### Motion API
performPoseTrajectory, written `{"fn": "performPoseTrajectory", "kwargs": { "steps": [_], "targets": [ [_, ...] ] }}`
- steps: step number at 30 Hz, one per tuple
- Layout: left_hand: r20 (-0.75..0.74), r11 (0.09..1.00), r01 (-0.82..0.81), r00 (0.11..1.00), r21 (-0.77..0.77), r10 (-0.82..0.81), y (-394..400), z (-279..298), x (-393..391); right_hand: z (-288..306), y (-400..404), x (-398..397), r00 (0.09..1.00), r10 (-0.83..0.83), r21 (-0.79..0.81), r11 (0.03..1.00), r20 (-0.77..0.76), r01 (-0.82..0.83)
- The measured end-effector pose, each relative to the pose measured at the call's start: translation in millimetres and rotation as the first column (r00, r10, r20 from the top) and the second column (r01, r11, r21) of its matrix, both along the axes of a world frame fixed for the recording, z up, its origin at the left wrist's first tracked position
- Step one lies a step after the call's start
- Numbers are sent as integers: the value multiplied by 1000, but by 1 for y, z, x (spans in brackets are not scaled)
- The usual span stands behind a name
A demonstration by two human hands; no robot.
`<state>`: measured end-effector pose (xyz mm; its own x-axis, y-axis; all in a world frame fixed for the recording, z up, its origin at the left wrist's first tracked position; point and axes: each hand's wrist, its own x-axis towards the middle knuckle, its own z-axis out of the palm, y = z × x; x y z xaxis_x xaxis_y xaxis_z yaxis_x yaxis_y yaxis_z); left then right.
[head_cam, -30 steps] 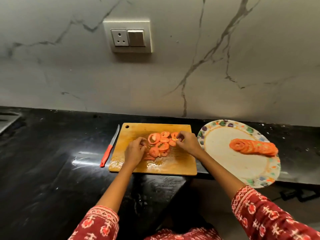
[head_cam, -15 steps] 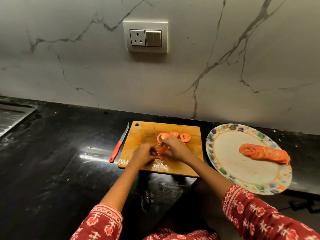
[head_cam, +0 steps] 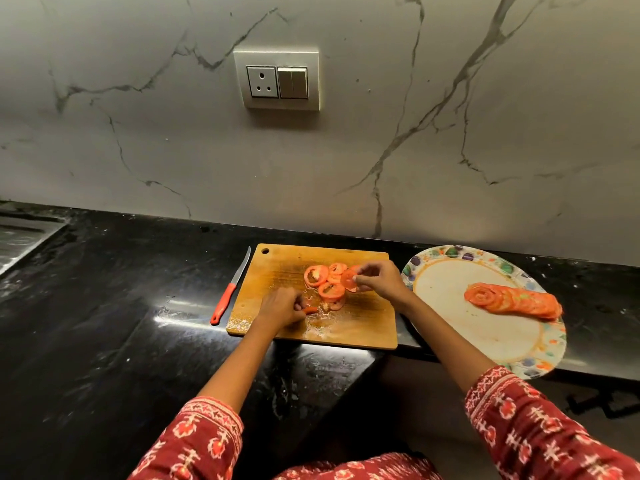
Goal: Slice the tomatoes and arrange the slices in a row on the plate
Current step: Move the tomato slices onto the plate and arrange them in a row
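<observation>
Several loose tomato slices (head_cam: 327, 280) lie on a wooden cutting board (head_cam: 360, 327). My right hand (head_cam: 381, 280) pinches one tomato slice (head_cam: 348, 280) and holds it tilted just above the pile. My left hand (head_cam: 280, 306) rests on the board at the pile's near left, its fingers curled on a small tomato piece (head_cam: 309, 310). To the right, a flower-rimmed plate (head_cam: 446, 303) carries an overlapping row of slices (head_cam: 512, 299). A red-handled knife (head_cam: 228, 292) lies on the counter left of the board.
The black counter (head_cam: 121, 323) runs left to a steel sink (head_cam: 20, 237). The plate overhangs the counter's front edge. A marble wall with a socket and switch (head_cam: 277, 81) stands behind.
My right hand has come off the pile with one slice pinched and lifted to the right. My left hand stays low at the near left of the slices.
</observation>
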<state>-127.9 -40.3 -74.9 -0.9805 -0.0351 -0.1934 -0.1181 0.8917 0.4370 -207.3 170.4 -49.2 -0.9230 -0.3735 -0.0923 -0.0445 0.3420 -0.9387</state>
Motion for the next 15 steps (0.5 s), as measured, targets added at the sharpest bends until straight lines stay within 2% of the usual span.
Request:
{"fn": "performPoseTrajectory", "kwargs": {
  "steps": [5,9,15],
  "targets": [
    [-66,978,-23,997,206,38,5,13,-7,1,6,2,996,-58,-42,997,64,61],
    [-80,952,-3,996,307,29,22,15,-16,0,17,4,995,-62,-66,996,76,67],
    [-85,917,129,991,378,-104,65,3,-41,-9,76,14,978,-204,2,979,43,204]
  ]
}}
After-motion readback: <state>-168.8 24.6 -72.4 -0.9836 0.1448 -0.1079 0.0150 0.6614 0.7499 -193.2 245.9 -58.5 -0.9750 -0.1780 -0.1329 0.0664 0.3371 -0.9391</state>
